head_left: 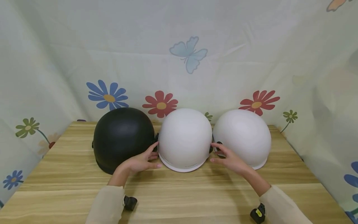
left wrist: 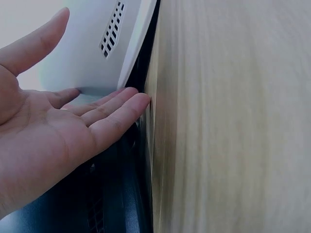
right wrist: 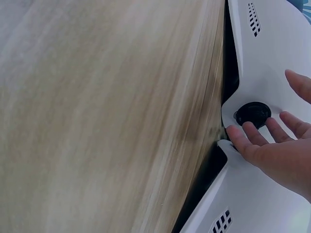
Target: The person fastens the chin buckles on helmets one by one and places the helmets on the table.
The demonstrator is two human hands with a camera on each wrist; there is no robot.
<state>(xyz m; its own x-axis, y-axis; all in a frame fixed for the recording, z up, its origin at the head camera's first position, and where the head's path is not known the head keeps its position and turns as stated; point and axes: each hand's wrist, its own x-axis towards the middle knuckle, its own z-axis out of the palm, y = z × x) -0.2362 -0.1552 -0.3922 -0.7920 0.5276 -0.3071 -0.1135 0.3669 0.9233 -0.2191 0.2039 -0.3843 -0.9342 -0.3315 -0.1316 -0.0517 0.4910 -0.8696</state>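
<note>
Three helmets stand side by side with their domes up: a black helmet at the left, a white helmet in the middle and another white helmet at the right. My left hand reaches into the gap between the black and middle helmets, fingertips right at the middle one's side. On the other side, my right hand has its fingers between the two white helmets, close to a round black fitting on the middle one. Both hands have loosely extended fingers and grip nothing.
The helmets rest near the back of a wood-grain table. Behind and beside it hangs a pale curtain printed with flowers and a butterfly. A small black device sits at the left wrist, and a similar device at the right.
</note>
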